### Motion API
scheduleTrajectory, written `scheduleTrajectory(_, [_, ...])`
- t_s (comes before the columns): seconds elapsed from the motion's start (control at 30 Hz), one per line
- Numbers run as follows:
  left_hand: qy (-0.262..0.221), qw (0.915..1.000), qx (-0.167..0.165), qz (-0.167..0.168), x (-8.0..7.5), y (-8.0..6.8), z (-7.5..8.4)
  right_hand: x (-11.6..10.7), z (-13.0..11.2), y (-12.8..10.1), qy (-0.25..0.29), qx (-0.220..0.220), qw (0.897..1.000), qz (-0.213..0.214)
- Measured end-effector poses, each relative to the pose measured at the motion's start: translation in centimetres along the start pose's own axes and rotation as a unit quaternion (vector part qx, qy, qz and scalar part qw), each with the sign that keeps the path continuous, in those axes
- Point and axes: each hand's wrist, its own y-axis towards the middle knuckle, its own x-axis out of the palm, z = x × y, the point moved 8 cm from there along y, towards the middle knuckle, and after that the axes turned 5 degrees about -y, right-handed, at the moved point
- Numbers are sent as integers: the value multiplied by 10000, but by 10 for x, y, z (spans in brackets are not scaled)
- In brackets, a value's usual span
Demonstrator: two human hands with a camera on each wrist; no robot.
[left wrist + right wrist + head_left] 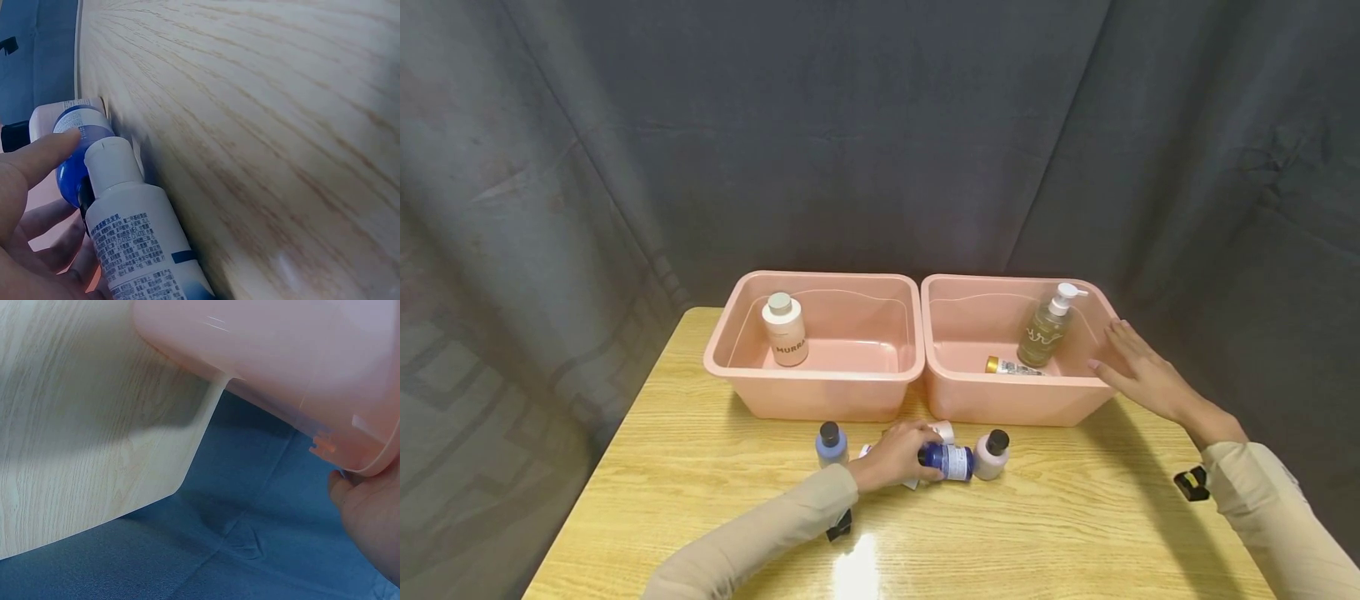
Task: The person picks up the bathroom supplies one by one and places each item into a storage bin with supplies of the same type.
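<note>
Left hand (898, 454) lies curled around the blue bottle (951, 461) before the right bin (1011, 400); right hand (1138, 375), fingers straight, touches that bin's rim.

A staged recording setup rather than a lived-in room, something like a small studio or lab booth. Dark grey cloth backdrop (880, 125) hung across the back and both sides, creased and draped, hiding any walls or furniture. One light wood-grain table (1075, 533) in the middle, glossy enough to reflect an overhead light. Two matching pink plastic bins (820, 392) side by side at the far edge, holding a few toiletry bottles (785, 329). More small bottles (831, 443) on the tabletop. Blue fabric (250, 550) below the table edge in the right wrist view.
</note>
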Motion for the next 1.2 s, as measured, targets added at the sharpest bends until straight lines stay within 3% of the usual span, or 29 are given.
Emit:
scheduleTrajectory(0.53, [-9,9996,291,-5,4,0,3,-1,0,0,-33,-32,10000,69])
scheduleTrajectory(0.93, [-56,9998,111,-131,8,2,2,0,0,0,-43,5,10000,1])
scheduleTrajectory(1.2, [-124,9997,185,-77,5,3,5,0,0,0,-19,-17,10000,33])
